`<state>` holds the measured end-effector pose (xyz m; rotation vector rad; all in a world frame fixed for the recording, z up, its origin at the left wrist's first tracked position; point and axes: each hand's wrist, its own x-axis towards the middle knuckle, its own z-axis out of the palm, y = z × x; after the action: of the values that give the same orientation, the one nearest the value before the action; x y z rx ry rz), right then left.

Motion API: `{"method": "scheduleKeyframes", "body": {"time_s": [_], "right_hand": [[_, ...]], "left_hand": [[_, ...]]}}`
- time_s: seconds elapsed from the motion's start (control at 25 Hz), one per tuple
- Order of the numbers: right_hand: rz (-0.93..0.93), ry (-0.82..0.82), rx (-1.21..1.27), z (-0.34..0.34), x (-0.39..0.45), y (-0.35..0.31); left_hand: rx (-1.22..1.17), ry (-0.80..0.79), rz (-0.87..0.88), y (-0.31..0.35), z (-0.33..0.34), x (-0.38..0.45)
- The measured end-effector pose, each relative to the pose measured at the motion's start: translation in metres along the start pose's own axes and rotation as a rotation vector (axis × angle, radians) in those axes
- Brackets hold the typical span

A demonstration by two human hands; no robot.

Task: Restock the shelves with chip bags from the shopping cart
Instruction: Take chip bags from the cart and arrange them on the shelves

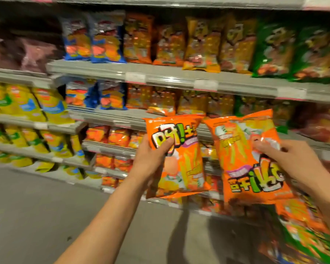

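Holding two orange chip bags at the middle of the frame, I have my left hand (151, 155) clamped on the upright bag (179, 159), thumb across its front. My right hand (286, 157) pinches the upside-down bag (250, 159) just beside it. Behind both run grey shelves (171, 77) filled with blue bags (95, 39), green bags (293, 52) and, at left, yellow bags (27, 103).

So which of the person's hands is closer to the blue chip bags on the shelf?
Left. The left hand grips an orange bag below and right of the blue chip bags. The right hand, holding another upside-down orange bag, is farther right.
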<state>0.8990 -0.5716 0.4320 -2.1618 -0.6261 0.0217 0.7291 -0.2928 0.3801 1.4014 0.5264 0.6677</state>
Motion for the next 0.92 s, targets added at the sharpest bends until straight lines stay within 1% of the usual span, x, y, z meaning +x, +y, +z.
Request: {"method": "scheduleKeyframes", "body": {"time_s": [0.12, 0.24, 0.48, 0.64, 0.72, 0.8, 0.92], "right_hand": [[-0.012, 0.015, -0.030, 0.032, 0.012, -0.028], [-0.013, -0.042, -0.052, 0.058, 0.028, -0.043], [-0.009, -0.063, -0.002, 0.125, 0.063, -0.068], [-0.097, -0.139, 0.023, 0.177, 0.090, -0.084], [-0.117, -0.162, -0.018, 0.203, 0.114, -0.083], [-0.147, -0.231, -0.040, 0.226, 0.140, -0.089], [-0.232, -0.249, -0.091, 0.249, 0.163, -0.110]], "left_hand": [[-0.062, 0.070, 0.002, 0.004, -0.039, 0.001], [-0.093, 0.132, -0.046, 0.000, -0.070, 0.007], [-0.056, 0.228, -0.140, -0.028, -0.124, 0.023], [-0.011, 0.257, -0.200, -0.040, -0.146, 0.045], [-0.003, 0.279, -0.217, -0.036, -0.158, 0.066], [0.012, 0.291, -0.237, -0.032, -0.171, 0.091], [-0.016, 0.335, -0.266, -0.031, -0.188, 0.121]]}}
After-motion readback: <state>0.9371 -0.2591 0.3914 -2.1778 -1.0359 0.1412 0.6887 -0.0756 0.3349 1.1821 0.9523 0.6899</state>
